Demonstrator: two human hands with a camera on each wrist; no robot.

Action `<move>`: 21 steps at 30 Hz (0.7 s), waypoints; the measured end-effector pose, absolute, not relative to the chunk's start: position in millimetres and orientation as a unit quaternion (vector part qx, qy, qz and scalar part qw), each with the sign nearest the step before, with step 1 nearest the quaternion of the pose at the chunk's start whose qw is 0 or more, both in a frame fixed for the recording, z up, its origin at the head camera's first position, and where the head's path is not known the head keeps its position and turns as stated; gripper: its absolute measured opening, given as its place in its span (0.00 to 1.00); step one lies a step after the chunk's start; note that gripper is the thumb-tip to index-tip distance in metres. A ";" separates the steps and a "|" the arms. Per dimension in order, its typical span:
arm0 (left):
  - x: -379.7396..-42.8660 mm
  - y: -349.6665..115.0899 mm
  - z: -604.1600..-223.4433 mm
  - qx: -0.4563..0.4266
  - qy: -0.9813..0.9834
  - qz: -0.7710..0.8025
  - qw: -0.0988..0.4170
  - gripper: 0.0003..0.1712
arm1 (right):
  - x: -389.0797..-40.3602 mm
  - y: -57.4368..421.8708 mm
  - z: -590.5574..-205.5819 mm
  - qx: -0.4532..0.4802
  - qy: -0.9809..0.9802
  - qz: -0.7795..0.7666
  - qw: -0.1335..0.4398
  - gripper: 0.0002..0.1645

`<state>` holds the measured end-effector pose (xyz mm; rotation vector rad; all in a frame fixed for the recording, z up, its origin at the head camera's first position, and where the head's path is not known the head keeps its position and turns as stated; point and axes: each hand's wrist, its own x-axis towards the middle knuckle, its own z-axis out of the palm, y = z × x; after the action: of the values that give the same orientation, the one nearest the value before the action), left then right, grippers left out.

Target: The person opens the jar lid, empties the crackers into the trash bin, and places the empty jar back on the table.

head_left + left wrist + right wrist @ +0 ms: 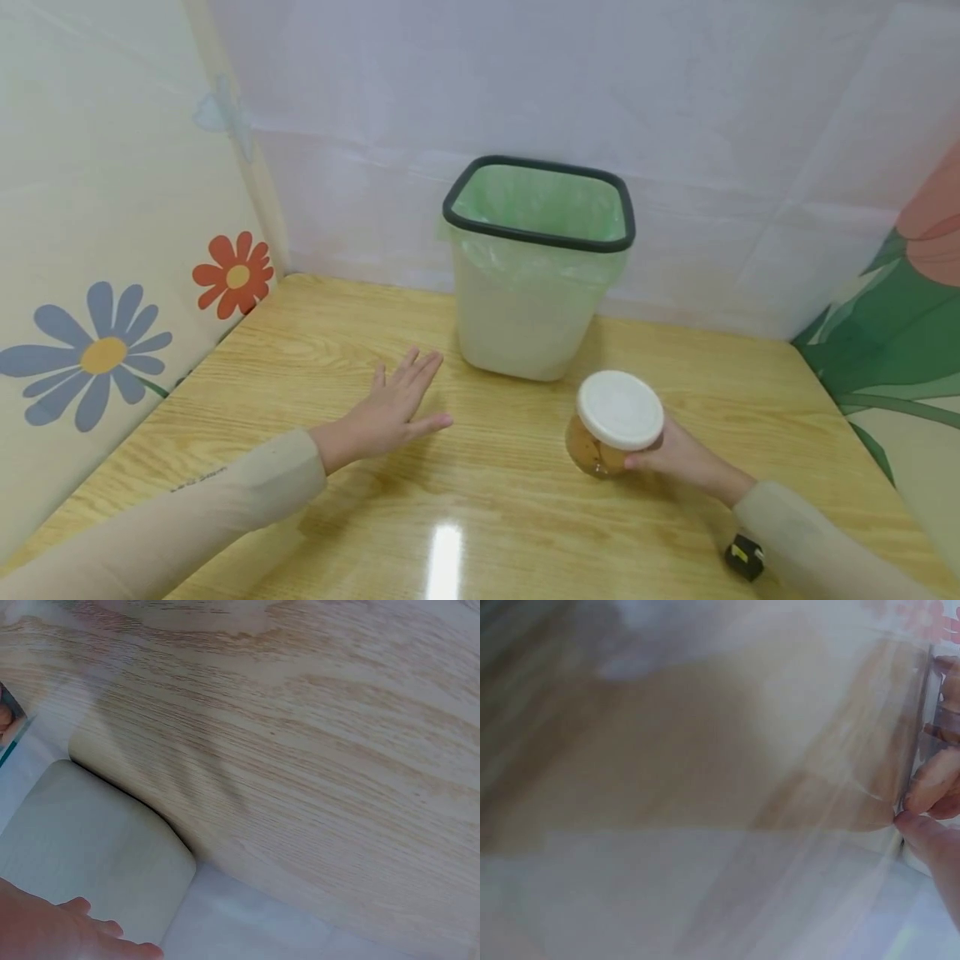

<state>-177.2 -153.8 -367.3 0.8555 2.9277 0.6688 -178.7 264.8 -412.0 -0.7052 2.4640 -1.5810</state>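
Note:
My right hand (pixel 681 454) grips a clear jar (pixel 591 448) from its right side, with the thumb across the front. The jar has a round white lid (pixel 620 408) and brown cookie-like pieces inside. Most of the right fingers are hidden behind it. In the right wrist view, the thumb presses the jar's lower edge, and the brown pieces (pixel 936 778) show through the wall. My left hand (pixel 386 417) extends over the table with its fingers straight and spread, holding nothing. It is left of a pale waste bin (pixel 525 317), whose side also shows in the left wrist view.
The bin stands upright at the back of the wood-grain table (pixel 337 325), lined with a green bag (pixel 540 196) under a black rim. A small black object (pixel 745 557) lies beside the right sleeve. Printed cloth hangs behind and along both sides.

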 end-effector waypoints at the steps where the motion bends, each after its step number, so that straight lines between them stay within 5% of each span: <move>1: -177.1 -153.7 -367.4 0.274 0.938 0.214 0.010 0.48 | -179.2 264.3 -412.1 -0.233 0.816 -0.525 0.066 0.62; 21: -174.8 -149.4 -362.9 0.276 0.937 0.214 0.010 0.49 | -184.3 247.5 -411.9 -0.252 0.814 -0.519 0.067 0.61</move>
<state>-174.8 -149.4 -362.9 0.8632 2.9248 0.6692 -184.3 247.5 -411.9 -0.7601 2.4549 -1.5633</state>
